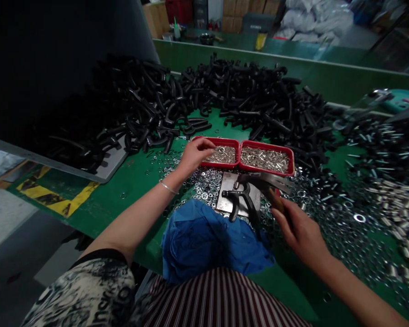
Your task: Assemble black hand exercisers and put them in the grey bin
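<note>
My right hand is wrapped round the wooden handle of a hammer. The hammer's metal head hangs over a small steel plate. On that plate lies a black forked plastic part, with a small metal cylinder by its upper end. My left hand is over the left red tray, its fingertips drawn together above tiny metal pieces. Whether something is between them is too small to see. A second red tray beside it holds small metal pins.
Black plastic parts form a large heap behind the trays. Loose washers surround the plate, and metal sleeves are piled at the right. A blue cloth lies at the front edge. A grey bin stands tipped at the left.
</note>
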Tool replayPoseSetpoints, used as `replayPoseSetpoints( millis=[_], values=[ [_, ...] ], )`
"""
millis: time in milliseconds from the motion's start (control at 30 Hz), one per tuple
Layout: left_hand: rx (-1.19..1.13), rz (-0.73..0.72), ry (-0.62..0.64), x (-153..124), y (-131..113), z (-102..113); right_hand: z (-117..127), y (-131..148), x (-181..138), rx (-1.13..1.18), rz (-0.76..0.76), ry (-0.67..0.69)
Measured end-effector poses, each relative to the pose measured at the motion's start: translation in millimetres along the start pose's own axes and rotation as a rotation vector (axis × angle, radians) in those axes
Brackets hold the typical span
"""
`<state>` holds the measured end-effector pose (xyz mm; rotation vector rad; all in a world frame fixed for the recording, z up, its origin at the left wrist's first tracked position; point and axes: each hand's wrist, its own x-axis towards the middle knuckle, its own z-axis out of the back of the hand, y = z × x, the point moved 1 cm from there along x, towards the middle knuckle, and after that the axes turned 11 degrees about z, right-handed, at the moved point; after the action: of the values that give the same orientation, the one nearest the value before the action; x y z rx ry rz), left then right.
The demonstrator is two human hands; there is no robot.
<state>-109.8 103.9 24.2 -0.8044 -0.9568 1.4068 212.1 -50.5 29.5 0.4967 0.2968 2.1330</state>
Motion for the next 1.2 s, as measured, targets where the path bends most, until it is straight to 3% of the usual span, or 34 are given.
replayPoseSetpoints(
  millis=[167,333,533,633,767,1000,1200],
  values=[
    [-0.1,0.111,0.266,-52,-6,-22,-8,-10,-8,0.146,-0.141,0.188],
    [-0.213,0.215,0.414,-63,3,-48,-4,-5,-20,0.373,-0.4,-0.006],
    [0.104,0.016,0.311,-48,-3,-72,-13,8,-32,0.782,-0.679,-0.101],
    [0.24,-0.097,0.275,-45,-2,-83,-17,4,-35,0.82,-0.675,-0.112],
    [0.296,-0.097,0.269,-44,3,-91,-21,-3,-39,0.817,-0.651,-0.132],
    [0.355,-0.103,0.275,-45,0,-92,-31,-8,-40,0.913,-0.646,-0.15],
    [0.418,-0.205,0.248,-53,1,-93,-26,-4,-37,0.918,-0.668,-0.159]
  ],
)
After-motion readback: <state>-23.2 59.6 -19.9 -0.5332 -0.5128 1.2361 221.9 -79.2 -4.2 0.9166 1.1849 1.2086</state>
